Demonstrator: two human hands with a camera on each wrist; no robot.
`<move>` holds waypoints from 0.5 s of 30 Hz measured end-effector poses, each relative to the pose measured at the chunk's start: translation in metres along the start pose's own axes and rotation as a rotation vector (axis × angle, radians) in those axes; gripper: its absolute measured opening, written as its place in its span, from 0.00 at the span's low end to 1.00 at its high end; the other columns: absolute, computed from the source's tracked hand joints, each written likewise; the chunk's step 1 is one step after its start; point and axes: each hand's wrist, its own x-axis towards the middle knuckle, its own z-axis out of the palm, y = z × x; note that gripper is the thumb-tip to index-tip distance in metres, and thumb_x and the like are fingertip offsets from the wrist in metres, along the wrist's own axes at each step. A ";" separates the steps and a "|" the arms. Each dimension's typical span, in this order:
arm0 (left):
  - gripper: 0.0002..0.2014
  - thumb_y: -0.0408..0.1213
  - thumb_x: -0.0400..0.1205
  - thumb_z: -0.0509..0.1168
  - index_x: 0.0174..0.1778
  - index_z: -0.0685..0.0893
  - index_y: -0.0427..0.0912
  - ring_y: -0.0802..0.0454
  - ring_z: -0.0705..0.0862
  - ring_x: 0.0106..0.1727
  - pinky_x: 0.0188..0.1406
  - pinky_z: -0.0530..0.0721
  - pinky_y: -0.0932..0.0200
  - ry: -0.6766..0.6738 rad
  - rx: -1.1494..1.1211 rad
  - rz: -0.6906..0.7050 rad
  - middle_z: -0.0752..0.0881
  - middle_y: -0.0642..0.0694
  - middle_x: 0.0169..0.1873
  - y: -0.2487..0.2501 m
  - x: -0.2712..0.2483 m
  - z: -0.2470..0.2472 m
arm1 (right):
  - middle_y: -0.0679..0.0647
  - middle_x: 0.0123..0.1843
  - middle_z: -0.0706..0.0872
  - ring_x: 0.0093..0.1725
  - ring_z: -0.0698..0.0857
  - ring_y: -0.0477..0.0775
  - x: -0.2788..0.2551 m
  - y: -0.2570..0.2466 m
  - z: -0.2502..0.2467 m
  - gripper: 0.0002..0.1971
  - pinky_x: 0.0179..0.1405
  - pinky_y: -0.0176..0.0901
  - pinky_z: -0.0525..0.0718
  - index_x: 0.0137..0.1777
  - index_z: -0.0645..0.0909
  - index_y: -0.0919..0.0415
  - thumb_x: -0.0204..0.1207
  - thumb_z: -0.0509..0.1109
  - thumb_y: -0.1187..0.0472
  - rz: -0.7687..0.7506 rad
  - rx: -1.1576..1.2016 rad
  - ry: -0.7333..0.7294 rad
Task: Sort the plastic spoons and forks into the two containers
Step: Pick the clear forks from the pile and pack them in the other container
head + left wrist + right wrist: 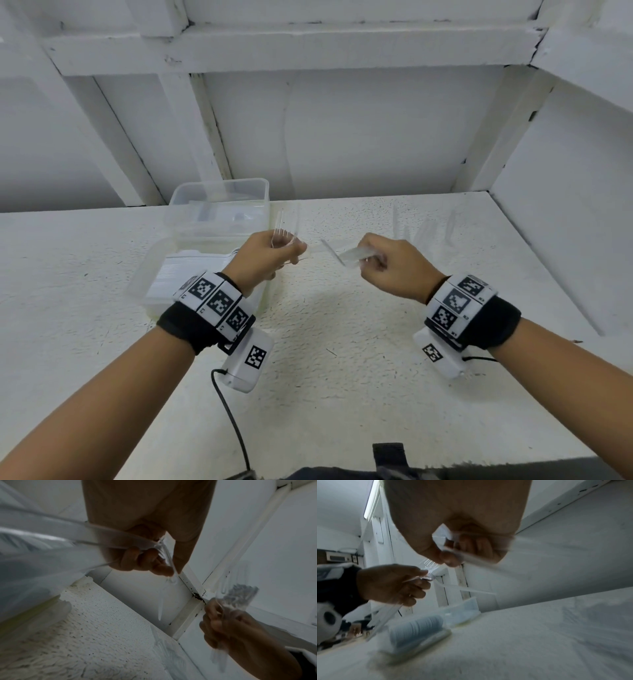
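Containers: two clear plastic tubs near the counter's [342, 342] far-left part. The far container [219, 202] stands close to the back edge, and the near container [161, 274] is just in front of it, partly hidden by the left wrist.
Near container's load: a packed row of white cutlery (too blurred to count or to tell spoons from forks).
Far container's load: some clear pieces show through the wall; the number cannot be told.
Left hand [270, 257]: raised above the counter beside the near container, fingers [133, 559] curled round a small bundle of clear forks [282, 229], tines pointing up and away. At least one full set of tines shows; the exact count in the bundle cannot be told.
Right hand [394, 263]: raised at the same height, near the left hand but apart from it, fingers [471, 546] curled tight round a bunch of clear cutlery [352, 255] (the left wrist view shows many stacked tips sticking out above the fist).
Loose pieces: several clear utensils [424, 226] lie on the counter towards its far-right part, behind the right hand; faint and blurred, perhaps four or five.
Look of the cutlery: transparent, thin, glossy, hard to separate from the white counter.
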 end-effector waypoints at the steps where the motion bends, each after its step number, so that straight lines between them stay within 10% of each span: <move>1: 0.09 0.39 0.81 0.66 0.34 0.79 0.46 0.60 0.68 0.24 0.24 0.67 0.66 -0.016 -0.030 -0.006 0.80 0.57 0.24 0.000 -0.001 -0.001 | 0.50 0.27 0.77 0.25 0.72 0.50 0.005 -0.004 -0.001 0.02 0.27 0.40 0.69 0.43 0.77 0.57 0.76 0.65 0.65 -0.005 -0.004 0.031; 10: 0.08 0.34 0.81 0.64 0.36 0.76 0.42 0.62 0.65 0.20 0.20 0.61 0.69 -0.166 -0.192 -0.035 0.81 0.55 0.23 0.001 -0.009 -0.001 | 0.52 0.46 0.79 0.39 0.75 0.47 0.031 -0.028 0.018 0.09 0.38 0.39 0.72 0.56 0.82 0.65 0.81 0.62 0.64 -0.097 -0.049 0.038; 15: 0.12 0.31 0.83 0.61 0.33 0.77 0.43 0.61 0.64 0.20 0.19 0.59 0.69 -0.206 -0.226 -0.046 0.80 0.55 0.23 0.000 -0.011 -0.004 | 0.52 0.38 0.84 0.20 0.76 0.39 0.027 -0.038 0.028 0.13 0.26 0.25 0.72 0.59 0.84 0.63 0.83 0.61 0.58 0.015 0.210 -0.100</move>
